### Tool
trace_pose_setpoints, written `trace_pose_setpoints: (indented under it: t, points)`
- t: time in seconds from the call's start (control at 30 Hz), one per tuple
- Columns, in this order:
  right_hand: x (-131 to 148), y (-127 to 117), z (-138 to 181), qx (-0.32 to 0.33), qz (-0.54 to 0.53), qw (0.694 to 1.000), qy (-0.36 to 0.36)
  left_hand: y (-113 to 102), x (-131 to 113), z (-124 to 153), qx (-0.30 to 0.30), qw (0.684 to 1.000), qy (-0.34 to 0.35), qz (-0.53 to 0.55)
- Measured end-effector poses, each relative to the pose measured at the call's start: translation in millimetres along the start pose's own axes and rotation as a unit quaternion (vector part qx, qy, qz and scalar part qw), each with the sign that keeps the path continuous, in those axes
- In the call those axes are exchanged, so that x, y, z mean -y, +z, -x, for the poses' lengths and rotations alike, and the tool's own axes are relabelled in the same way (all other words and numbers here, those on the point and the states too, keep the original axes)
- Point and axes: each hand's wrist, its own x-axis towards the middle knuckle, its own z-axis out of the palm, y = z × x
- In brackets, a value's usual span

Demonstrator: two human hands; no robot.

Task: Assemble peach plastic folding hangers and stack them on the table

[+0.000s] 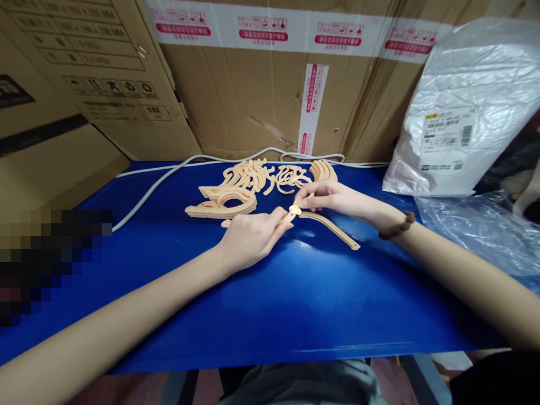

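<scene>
Blue tabletop (270, 304) beneath your fingers (275, 216): left hand (247, 239) pinches a wooden strip (290, 217), right hand (325, 198) a wooden piece (296, 210) meeting it, presumably for steadiness.

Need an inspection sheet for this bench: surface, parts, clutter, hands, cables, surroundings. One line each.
Surface: blue tabletop, glossy, reflecting light.
Parts: pale curved pieces, wood-like, in a stack at left and a pile behind; a curved strip extends right from the hands, attachment unclear.
Clutter: white plastic bag and clear plastic at right.
Hands: left hand grips a pale piece; right hand pinches at its tip, exact hold partly hidden.
Cables: white cable along the back, curving forward at left.
Surroundings: cardboard behind, taped; part of the left side pixelated.
</scene>
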Motion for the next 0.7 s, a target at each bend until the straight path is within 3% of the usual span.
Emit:
trace_pose_setpoints:
  t: [0.17,0.7]
  points:
    - [-6.5,4.4,0.5,-0.02,-0.064,0.998,0.003,-3.4,5.4,-1.4,0.004,1.0,-0.012,0.012]
    - [-5.7,3.0,1.6,0.018,-0.002,1.0,0.018,1.8,3.1,0.9,-0.017,0.999,0.039,-0.012]
